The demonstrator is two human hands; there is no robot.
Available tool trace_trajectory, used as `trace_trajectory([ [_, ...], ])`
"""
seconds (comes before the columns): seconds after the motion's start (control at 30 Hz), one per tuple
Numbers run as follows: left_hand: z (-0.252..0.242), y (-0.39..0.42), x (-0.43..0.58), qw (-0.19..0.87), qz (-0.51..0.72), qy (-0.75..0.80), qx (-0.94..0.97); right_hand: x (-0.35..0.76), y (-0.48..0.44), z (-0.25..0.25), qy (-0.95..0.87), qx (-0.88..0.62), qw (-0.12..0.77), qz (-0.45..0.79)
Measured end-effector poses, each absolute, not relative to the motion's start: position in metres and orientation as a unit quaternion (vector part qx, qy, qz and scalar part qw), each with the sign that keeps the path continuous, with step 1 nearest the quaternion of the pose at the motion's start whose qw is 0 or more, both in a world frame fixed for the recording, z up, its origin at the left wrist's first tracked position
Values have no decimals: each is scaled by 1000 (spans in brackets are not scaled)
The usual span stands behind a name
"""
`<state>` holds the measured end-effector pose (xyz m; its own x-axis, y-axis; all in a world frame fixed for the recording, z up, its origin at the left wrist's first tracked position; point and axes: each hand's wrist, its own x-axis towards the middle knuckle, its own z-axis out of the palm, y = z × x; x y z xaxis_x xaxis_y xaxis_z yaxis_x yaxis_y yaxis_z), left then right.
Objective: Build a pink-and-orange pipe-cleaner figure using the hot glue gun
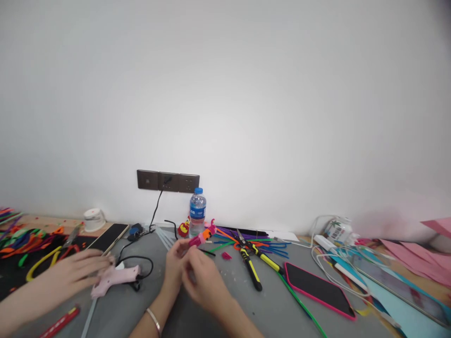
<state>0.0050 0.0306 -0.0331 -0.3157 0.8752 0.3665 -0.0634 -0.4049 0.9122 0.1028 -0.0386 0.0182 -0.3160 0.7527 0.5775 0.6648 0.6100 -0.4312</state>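
Both my hands meet at a small pink and orange pipe-cleaner figure with dark spots on its orange part, held above the grey work mat. My left hand, with a bracelet on the wrist, is closed round the lower pink end. Against that same end my right hand is closed too; its fingertips are partly hidden. Just behind the figure stands a water bottle with a blue cap, and a red and yellow figure sits beside it. A pink scrap lies to the right.
At left, another person's hand touches or hovers by a pink glue gun. Yellow-black pliers lie near several pipe cleaners. Farther right are a pink-edged phone and white cables. A red utility knife lies front left.
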Motion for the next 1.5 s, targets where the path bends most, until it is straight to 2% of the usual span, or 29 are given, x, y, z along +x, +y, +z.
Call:
trace_trajectory([
  [0.1, -30, 32, 6, 395, 651, 390, 518, 145, -38, 20, -785, -496, 357, 99],
  [0.2, -31, 32, 7, 400, 656, 385, 512, 169, -35, 20, -757, -564, 305, 125],
  [0.33, -33, 32, 8, 412, 646, 382, 517, 168, -27, 15, -733, -634, 196, 153],
  [0.43, -33, 32, 7, 412, 639, 384, 523, 155, -18, 9, -736, -634, 157, 177],
  [0.63, -31, 33, 5, 420, 635, 396, 513, 145, -3, -5, -713, -636, 211, 207],
  [0.8, -32, 33, 5, 432, 632, 406, 499, 164, 5, -12, -695, -593, 276, 298],
  [0.87, -33, 32, 5, 442, 630, 406, 494, 173, 5, -10, -680, -567, 289, 363],
  [1.0, -33, 31, 4, 455, 630, 405, 482, 186, 3, -1, -537, -490, 361, 584],
  [1.1, -32, 31, 3, 459, 628, 406, 479, 189, 1, 3, -459, -455, 401, 649],
  [1.23, -31, 31, 3, 458, 627, 404, 484, 188, 2, 1, -461, -456, 404, 645],
  [1.33, -30, 30, 3, 459, 629, 402, 482, 190, 2, -3, -527, -471, 366, 605],
  [1.43, -29, 29, 2, 466, 630, 398, 477, 200, 3, -4, -575, -552, 327, 508],
  [1.5, -29, 29, 2, 469, 631, 397, 474, 212, 6, -3, -574, -621, 335, 415],
])
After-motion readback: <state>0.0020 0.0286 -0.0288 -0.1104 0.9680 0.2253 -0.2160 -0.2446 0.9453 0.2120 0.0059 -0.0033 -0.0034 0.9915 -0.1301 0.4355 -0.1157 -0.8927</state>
